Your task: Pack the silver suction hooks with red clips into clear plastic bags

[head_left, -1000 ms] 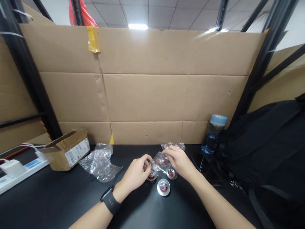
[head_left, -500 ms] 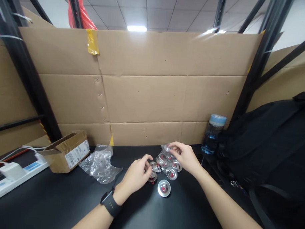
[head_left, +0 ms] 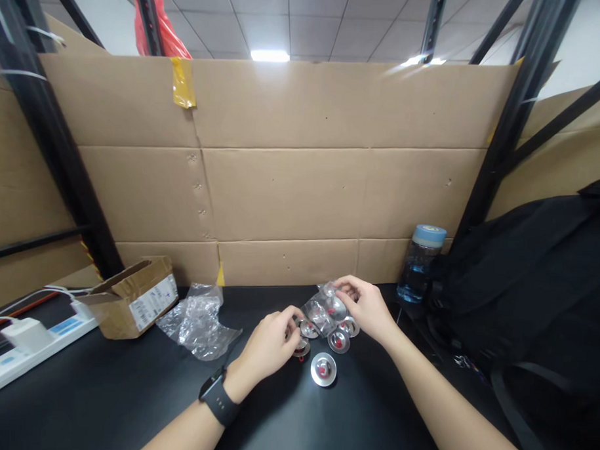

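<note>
Over a small pile of round metal discs with red centres (head_left: 338, 340), my right hand (head_left: 363, 305) pinches the top of a clear plastic bag (head_left: 321, 311). More discs show through the film. My left hand (head_left: 271, 341), a black watch on its wrist, has its thumb and fingers closed at the bag's left edge; the exact grip is partly hidden. Beneath those fingers another disc (head_left: 301, 347) is partly covered. One loose disc (head_left: 323, 370) lies flat on the black table, closer to me than the pile.
A crumpled clear bag (head_left: 198, 323) lies left of my hands, beside an open cardboard box (head_left: 130, 298). Further left is a white power strip (head_left: 44, 344) with plugs. To the right stand a blue-lidded bottle (head_left: 419, 265) and a black backpack (head_left: 538, 292). Cardboard panels (head_left: 286, 198) close off the back.
The plastic bag has shifted and spread between my hands, its left corner now at my left fingertips. Both hands have barely moved, and the loose disc stays put.
</note>
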A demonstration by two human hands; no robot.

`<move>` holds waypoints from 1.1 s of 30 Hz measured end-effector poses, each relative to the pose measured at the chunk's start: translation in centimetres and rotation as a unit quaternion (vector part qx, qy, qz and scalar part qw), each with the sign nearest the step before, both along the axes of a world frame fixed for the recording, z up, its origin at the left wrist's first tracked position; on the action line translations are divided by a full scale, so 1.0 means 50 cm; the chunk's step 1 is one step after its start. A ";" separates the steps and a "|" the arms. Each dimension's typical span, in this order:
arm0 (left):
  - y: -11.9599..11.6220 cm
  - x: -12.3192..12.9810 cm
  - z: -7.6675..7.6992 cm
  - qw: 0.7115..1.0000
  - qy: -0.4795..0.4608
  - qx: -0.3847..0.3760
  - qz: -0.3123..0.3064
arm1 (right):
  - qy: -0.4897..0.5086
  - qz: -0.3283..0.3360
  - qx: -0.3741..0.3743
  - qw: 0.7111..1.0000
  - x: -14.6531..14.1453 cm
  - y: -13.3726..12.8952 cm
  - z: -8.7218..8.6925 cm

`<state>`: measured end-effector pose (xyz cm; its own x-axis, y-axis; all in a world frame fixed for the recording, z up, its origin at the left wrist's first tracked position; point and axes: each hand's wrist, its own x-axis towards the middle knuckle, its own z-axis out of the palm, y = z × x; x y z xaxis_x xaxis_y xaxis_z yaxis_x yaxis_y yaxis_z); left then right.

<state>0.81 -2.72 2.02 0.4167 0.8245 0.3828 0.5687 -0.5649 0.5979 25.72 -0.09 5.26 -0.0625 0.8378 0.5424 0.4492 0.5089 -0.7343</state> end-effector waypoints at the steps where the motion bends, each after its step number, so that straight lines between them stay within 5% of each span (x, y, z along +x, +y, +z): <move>1: -0.001 0.000 0.001 1.000 0.002 0.000 0.000 | 0.013 0.008 -0.004 1.000 -0.001 0.000 -0.001; 10: -0.003 0.001 0.001 0.999 0.026 0.017 0.009 | 0.063 0.026 -0.018 0.998 -0.011 -0.002 -0.001; 20: -0.004 0.002 0.000 0.997 0.065 0.040 0.010 | -0.178 0.015 0.195 0.964 -0.018 -0.024 -0.002; 33: -0.003 0.006 -0.008 0.997 0.070 0.041 -0.005 | -0.198 -0.007 0.198 0.960 -0.030 -0.022 -0.019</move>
<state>1.09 -2.88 1.63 0.4786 0.7883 0.3866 0.6374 -0.6148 0.4644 24.23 -1.19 4.33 -0.3208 0.5736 0.7537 0.6618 0.7050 -0.2548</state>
